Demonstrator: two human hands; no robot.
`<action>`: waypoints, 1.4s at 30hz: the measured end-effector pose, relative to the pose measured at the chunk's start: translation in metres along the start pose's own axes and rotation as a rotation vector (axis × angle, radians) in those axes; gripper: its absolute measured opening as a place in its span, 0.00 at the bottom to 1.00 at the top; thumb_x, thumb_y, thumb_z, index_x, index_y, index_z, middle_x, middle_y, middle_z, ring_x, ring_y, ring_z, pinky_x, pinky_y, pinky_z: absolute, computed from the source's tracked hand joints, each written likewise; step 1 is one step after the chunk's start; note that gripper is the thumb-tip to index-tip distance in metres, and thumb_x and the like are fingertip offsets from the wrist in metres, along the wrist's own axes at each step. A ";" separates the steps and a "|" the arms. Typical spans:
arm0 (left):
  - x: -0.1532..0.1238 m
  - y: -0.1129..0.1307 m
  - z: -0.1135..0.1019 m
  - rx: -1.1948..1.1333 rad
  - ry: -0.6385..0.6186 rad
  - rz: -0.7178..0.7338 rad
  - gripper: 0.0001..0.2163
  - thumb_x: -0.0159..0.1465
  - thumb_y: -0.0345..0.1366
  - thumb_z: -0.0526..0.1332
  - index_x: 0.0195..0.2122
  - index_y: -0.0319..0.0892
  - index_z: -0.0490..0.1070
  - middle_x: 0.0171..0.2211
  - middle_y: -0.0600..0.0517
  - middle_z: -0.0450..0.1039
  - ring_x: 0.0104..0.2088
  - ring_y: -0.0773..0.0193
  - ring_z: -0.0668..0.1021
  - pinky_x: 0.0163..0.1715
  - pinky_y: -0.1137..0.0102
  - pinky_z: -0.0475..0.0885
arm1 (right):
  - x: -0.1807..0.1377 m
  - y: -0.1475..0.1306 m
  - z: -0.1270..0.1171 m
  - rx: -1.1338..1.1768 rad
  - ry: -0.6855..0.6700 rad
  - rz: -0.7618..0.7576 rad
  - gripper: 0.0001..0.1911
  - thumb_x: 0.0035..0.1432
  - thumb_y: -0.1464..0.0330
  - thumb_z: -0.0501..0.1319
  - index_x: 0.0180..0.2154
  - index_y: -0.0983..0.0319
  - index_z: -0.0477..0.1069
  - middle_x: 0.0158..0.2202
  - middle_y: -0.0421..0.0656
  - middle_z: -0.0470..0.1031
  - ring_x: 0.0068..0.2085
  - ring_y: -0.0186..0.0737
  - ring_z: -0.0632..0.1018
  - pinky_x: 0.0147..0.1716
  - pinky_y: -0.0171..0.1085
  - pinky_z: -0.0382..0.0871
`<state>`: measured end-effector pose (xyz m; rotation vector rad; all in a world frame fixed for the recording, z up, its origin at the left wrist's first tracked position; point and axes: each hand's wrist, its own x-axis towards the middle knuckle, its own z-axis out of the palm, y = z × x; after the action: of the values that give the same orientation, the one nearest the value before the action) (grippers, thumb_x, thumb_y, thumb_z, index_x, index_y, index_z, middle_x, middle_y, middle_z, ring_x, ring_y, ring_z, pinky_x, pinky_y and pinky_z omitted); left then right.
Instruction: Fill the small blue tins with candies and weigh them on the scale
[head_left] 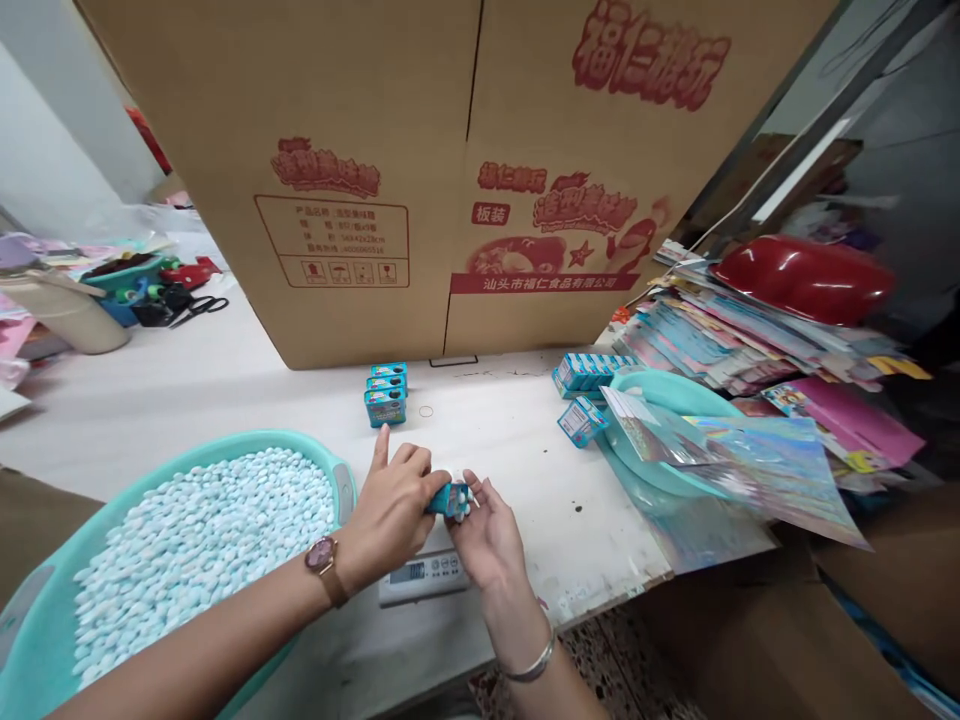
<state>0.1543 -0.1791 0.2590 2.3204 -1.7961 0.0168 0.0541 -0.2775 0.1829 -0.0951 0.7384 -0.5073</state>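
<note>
Pinched in the fingers of my left hand [394,505] is a small blue candy box [448,498], tipped toward the right. White candies [463,502] show at its mouth. My right hand [491,540] is cupped palm-up just beneath that mouth, fingers apart; whether some candies rest in the palm I cannot tell. Below both hands sits a white digital scale [424,582], partly hidden by them. Beyond my left hand stand three small blue boxes [386,407] in a row. To the left, a turquoise basin [341,480] is full of pale blue and white candies [210,550].
A large cardboard carton [420,325] stands at the back. On the right are a row of blue boxes [592,372], a single box [583,421], a turquoise bowl [637,385] with printed sheets, and a red basin [802,280] on stacked cards. Scissors [201,308] lie at back left.
</note>
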 end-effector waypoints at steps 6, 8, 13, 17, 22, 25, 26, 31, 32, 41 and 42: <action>0.001 0.005 -0.005 0.010 0.010 0.007 0.12 0.56 0.30 0.59 0.41 0.48 0.73 0.36 0.52 0.67 0.44 0.55 0.70 0.65 0.42 0.41 | -0.001 -0.004 0.005 0.040 -0.007 0.002 0.09 0.66 0.71 0.54 0.37 0.65 0.72 0.31 0.43 0.76 0.32 0.36 0.77 0.32 0.34 0.72; 0.001 0.003 0.000 0.008 0.002 -0.005 0.11 0.57 0.30 0.58 0.40 0.48 0.73 0.35 0.51 0.67 0.44 0.55 0.71 0.64 0.41 0.44 | 0.004 -0.003 0.001 0.035 0.023 0.012 0.07 0.65 0.72 0.55 0.37 0.64 0.72 0.32 0.42 0.77 0.32 0.36 0.77 0.31 0.33 0.71; 0.002 -0.007 0.013 -0.026 0.031 -0.046 0.09 0.58 0.33 0.60 0.40 0.47 0.73 0.35 0.51 0.70 0.44 0.55 0.72 0.65 0.42 0.42 | 0.013 -0.005 -0.010 0.043 0.026 0.035 0.06 0.63 0.73 0.56 0.38 0.64 0.72 0.33 0.42 0.75 0.31 0.34 0.76 0.28 0.32 0.70; -0.001 -0.018 0.032 -0.180 0.016 -0.167 0.12 0.57 0.37 0.64 0.43 0.44 0.72 0.39 0.50 0.75 0.46 0.54 0.75 0.65 0.41 0.41 | 0.015 -0.015 -0.019 0.038 0.025 -0.025 0.08 0.62 0.76 0.55 0.40 0.64 0.71 0.33 0.41 0.74 0.31 0.32 0.75 0.28 0.30 0.70; -0.010 -0.028 0.053 -0.193 -0.055 -0.236 0.13 0.57 0.37 0.66 0.43 0.40 0.70 0.40 0.48 0.77 0.48 0.54 0.77 0.66 0.44 0.42 | 0.019 -0.030 -0.032 -0.031 -0.037 -0.056 0.09 0.55 0.77 0.61 0.40 0.64 0.71 0.32 0.40 0.71 0.28 0.29 0.71 0.27 0.28 0.68; -0.019 -0.032 0.045 -0.147 -0.093 -0.253 0.27 0.55 0.40 0.68 0.54 0.36 0.65 0.52 0.41 0.73 0.60 0.46 0.68 0.66 0.43 0.42 | 0.018 -0.040 -0.040 -0.090 -0.052 -0.100 0.13 0.51 0.77 0.64 0.41 0.64 0.72 0.31 0.38 0.69 0.25 0.26 0.67 0.25 0.26 0.66; -0.023 -0.034 0.038 -0.143 -0.085 -0.262 0.35 0.54 0.42 0.70 0.59 0.35 0.59 0.58 0.38 0.68 0.64 0.44 0.63 0.66 0.42 0.43 | 0.018 -0.044 -0.043 -0.115 -0.055 -0.121 0.14 0.50 0.76 0.65 0.41 0.64 0.72 0.31 0.38 0.68 0.24 0.25 0.65 0.23 0.26 0.64; -0.053 -0.051 0.002 -0.158 0.063 -0.332 0.47 0.58 0.52 0.65 0.68 0.41 0.36 0.68 0.38 0.50 0.69 0.45 0.49 0.66 0.41 0.41 | 0.016 -0.063 -0.061 -0.137 -0.037 -0.151 0.15 0.47 0.76 0.68 0.40 0.65 0.71 0.28 0.35 0.64 0.22 0.24 0.61 0.19 0.25 0.59; -0.060 -0.056 -0.002 -0.160 0.081 -0.346 0.44 0.60 0.52 0.63 0.68 0.43 0.37 0.68 0.39 0.50 0.69 0.45 0.49 0.66 0.41 0.41 | 0.017 -0.066 -0.065 -0.131 -0.034 -0.148 0.15 0.48 0.75 0.69 0.39 0.65 0.71 0.28 0.34 0.64 0.21 0.24 0.61 0.18 0.25 0.58; -0.102 -0.078 0.008 -0.231 0.022 -0.431 0.31 0.65 0.50 0.57 0.65 0.54 0.45 0.67 0.49 0.53 0.70 0.48 0.48 0.64 0.37 0.39 | 0.021 -0.062 -0.072 -0.265 -0.028 -0.206 0.17 0.49 0.60 0.73 0.33 0.62 0.69 0.20 0.30 0.52 0.19 0.25 0.56 0.15 0.26 0.52; -0.103 -0.079 0.009 -0.237 0.016 -0.435 0.30 0.65 0.50 0.57 0.65 0.55 0.46 0.67 0.49 0.53 0.70 0.48 0.48 0.64 0.37 0.38 | 0.020 -0.061 -0.069 -0.299 -0.024 -0.218 0.17 0.49 0.60 0.73 0.33 0.62 0.69 0.21 0.30 0.52 0.19 0.25 0.55 0.15 0.26 0.52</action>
<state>0.2024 -0.0631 0.2243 2.4655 -1.1775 -0.2287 -0.0038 -0.3338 0.1347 -0.4635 0.7803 -0.5991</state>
